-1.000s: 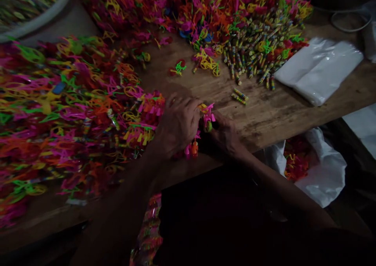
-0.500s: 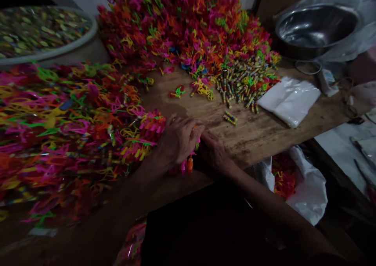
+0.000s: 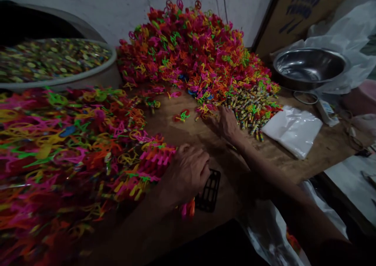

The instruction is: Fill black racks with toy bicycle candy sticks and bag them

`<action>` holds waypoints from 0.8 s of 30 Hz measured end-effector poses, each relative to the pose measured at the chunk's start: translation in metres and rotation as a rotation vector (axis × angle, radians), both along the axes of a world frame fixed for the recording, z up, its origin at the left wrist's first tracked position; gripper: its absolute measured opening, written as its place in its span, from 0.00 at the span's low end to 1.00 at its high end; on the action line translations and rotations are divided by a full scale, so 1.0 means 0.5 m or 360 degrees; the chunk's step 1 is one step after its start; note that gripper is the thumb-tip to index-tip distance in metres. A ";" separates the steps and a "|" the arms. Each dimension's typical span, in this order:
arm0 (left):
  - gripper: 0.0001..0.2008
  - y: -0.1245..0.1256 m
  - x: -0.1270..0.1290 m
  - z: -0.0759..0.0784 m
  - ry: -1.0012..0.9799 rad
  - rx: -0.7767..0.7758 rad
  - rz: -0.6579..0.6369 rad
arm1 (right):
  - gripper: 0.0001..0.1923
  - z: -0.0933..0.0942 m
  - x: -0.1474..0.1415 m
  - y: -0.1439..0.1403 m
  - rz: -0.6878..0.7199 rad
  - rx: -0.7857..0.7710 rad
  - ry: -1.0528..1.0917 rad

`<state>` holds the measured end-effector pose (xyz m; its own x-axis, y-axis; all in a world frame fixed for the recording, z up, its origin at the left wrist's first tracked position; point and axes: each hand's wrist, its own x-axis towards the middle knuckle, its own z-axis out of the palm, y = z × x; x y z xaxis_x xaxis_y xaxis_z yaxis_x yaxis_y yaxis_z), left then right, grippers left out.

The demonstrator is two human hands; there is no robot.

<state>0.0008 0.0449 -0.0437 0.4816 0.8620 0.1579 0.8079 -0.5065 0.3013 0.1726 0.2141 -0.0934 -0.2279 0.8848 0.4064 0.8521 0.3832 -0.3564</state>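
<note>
The left hand [image 3: 189, 172] is just left of the black plastic grid [image 3: 209, 189], over its upper left corner, with fingers bent and tips hidden; how far they close, or on what, I cannot tell. Small pink and orange plastic pieces [image 3: 188, 209] show below that hand, at the grid's left edge. Beyond the grid, the right hand [image 3: 229, 128] is beside a heap of small yellow multicoloured tubes [image 3: 252, 105]; its fingers are blurred, their opening and any hold unclear.
</note>
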 end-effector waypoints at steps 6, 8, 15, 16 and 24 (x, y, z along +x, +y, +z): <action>0.09 -0.001 0.001 -0.002 -0.0034 0.0003 0.0020 | 0.22 -0.014 -0.062 0.039 0.0020 -0.0081 -0.0297; 0.09 0.000 0.002 -0.002 -0.0030 0.0035 0.0015 | 0.19 -0.006 -0.043 0.014 0.0068 -0.0043 -0.0268; 0.11 0.005 0.003 0.003 0.0024 0.0041 -0.0005 | 0.16 0.012 0.060 -0.113 0.0360 -0.0015 -0.0098; 0.11 0.005 0.004 0.004 0.0036 0.0050 -0.0007 | 0.14 0.009 0.072 -0.132 0.0425 -0.0082 -0.0178; 0.12 0.013 0.004 -0.003 0.0027 0.0058 -0.0007 | 0.13 0.013 0.154 -0.239 0.0311 0.0037 0.0082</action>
<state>0.0030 0.0516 -0.0450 0.4884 0.8537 0.1809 0.8104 -0.5206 0.2687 0.2494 0.0947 -0.0871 -0.3731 0.8159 0.4416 0.7415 0.5483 -0.3867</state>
